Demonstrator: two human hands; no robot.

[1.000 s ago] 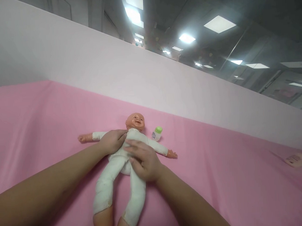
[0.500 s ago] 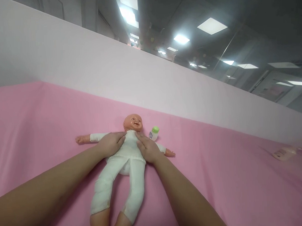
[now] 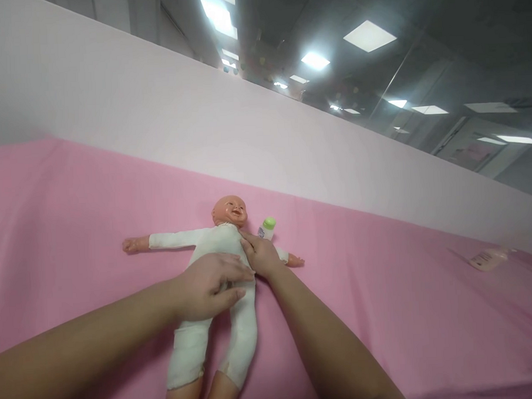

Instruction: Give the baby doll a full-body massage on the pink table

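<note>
A baby doll (image 3: 221, 239) with a white cloth body lies face up, its arms spread and its head toward the wall. Across its lower belly and hips is my left hand (image 3: 212, 286), fingers apart and pointing right; whether it presses on the cloth or hovers just above I cannot tell. My right hand (image 3: 263, 255) rests along the doll's chest and side at the right, fingers stretched toward the shoulder. Close beyond that hand a small bottle (image 3: 267, 227) with a green cap lies by the doll's right-side arm, partly hidden.
Pink cloth (image 3: 85, 207) covers the surface under the doll, with folds at the right. A pale pink bottle (image 3: 489, 259) lies far right. Behind rises a white wall (image 3: 178, 121), with dark glass reflecting ceiling lights above it.
My left hand has moved from the doll's upper chest down to its lower belly and turned to point right. My right hand stays at the doll's side. The view has shifted slightly.
</note>
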